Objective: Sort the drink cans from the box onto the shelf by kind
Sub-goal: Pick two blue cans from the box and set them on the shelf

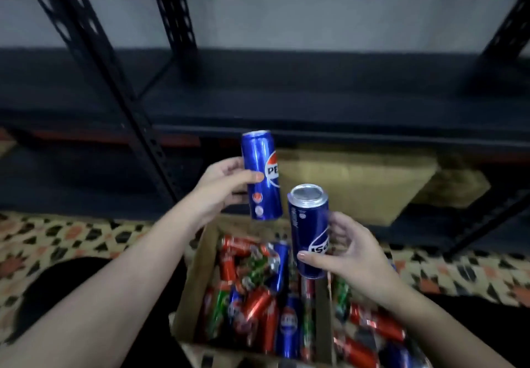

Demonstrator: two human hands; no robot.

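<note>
My left hand (222,185) grips a tall blue Pepsi can (261,175), held almost upright above the far edge of the box. My right hand (348,250) grips a second blue Pepsi can (309,231), lower and to the right, its silver top facing me. Beneath both hands an open cardboard box (189,284) holds several red, green and blue cans (258,307) lying jumbled. The dark metal shelf (315,95) stretches across the view ahead, and its board is bare.
A slanted black perforated upright (114,86) of the shelf stands at left, another upright (175,14) behind it. A closed cardboard box (352,184) sits on the lower shelf level behind the cans. Patterned floor tiles (66,235) lie left and right of the box.
</note>
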